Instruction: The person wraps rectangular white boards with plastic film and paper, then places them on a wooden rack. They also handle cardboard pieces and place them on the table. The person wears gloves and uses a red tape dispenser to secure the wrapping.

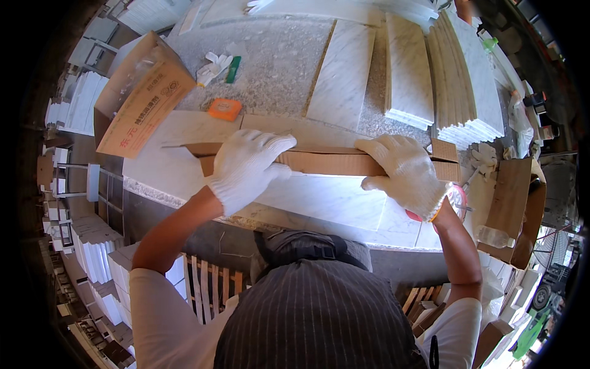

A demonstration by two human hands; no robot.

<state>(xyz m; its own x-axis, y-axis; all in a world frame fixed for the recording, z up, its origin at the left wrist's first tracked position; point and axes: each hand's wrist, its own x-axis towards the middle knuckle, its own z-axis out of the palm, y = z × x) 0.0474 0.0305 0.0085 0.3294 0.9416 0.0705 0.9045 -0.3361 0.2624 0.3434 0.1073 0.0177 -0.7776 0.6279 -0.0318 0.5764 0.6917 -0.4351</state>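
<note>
A long, narrow strip of folded brown cardboard [332, 163] lies crosswise in front of me, along white marble-look slabs [326, 200] on the bench. My left hand [249, 172], in a white knit glove, grips it toward its left end, thumb on the near side and fingers over the far side. Toward the right end, my right hand [405, 172] holds it the same way, also gloved. A roll of tape with a red part [458, 197] sits just beside my right wrist, partly hidden by it.
An open cardboard box [144, 104] stands at the left. An orange object [225, 109] and a loose white glove [213, 67] lie beyond my left hand. Stacked marble slabs [467, 80] fill the far right. Another open box [513, 209] and a plastic bottle [495, 237] are at the near right.
</note>
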